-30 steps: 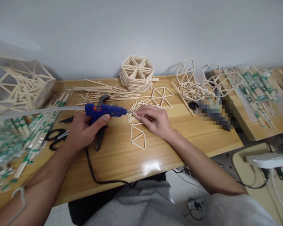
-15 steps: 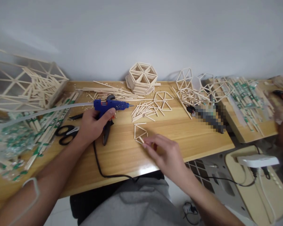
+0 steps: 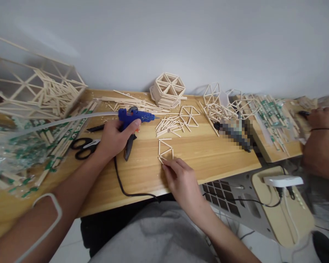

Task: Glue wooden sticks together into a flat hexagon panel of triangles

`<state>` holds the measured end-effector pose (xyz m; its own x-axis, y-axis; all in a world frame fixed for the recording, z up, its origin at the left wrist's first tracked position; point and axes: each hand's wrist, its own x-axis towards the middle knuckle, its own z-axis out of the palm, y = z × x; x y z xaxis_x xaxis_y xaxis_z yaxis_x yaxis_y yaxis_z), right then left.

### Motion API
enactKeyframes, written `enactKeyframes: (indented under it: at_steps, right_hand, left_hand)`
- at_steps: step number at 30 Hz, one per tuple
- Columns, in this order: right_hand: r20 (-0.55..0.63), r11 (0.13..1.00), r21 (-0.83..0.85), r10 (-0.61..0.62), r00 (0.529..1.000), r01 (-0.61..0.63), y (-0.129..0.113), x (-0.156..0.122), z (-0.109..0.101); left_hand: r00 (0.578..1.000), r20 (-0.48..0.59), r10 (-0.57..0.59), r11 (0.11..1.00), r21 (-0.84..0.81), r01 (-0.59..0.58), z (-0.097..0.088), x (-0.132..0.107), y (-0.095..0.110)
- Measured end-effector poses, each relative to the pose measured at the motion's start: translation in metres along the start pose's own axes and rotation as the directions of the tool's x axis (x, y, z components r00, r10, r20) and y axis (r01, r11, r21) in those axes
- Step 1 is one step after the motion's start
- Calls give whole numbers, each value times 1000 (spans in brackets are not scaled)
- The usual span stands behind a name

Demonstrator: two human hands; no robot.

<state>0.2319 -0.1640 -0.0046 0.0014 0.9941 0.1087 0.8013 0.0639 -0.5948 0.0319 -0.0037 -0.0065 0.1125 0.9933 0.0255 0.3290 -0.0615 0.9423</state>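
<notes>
My left hand [image 3: 113, 138] is wrapped round the grip of a blue hot glue gun [image 3: 135, 116], its nozzle pointing right above the wooden table [image 3: 142, 171]. A clear glue stick sticks out of its back to the left. My right hand [image 3: 181, 179] rests on the table with its fingertips pinched at the near corner of a small frame of wooden sticks [image 3: 165, 149], pressing a short stick there. A loose pile of short sticks [image 3: 170, 126] lies just beyond the frame.
Black scissors [image 3: 83, 146] lie left of the glue gun. A stacked hexagon of sticks [image 3: 167, 89] and open lattice shapes [image 3: 218, 102] stand at the back. A large stick framework [image 3: 35, 91] fills the left. Another person's hand [image 3: 319, 120] works at the right.
My right hand left the stick pile, drew back toward me and came to the near corner of the small frame. The glue gun stayed in my left hand. The view swung right.
</notes>
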Motion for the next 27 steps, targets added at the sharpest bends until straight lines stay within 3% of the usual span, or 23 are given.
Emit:
enactKeyframes:
  at_steps: [27]
  right_hand:
    - [-14,997,-48,62,998,-62,-4,1,3]
  left_hand:
    - [1000,-3,3,999,47,-2,-1,0,-1]
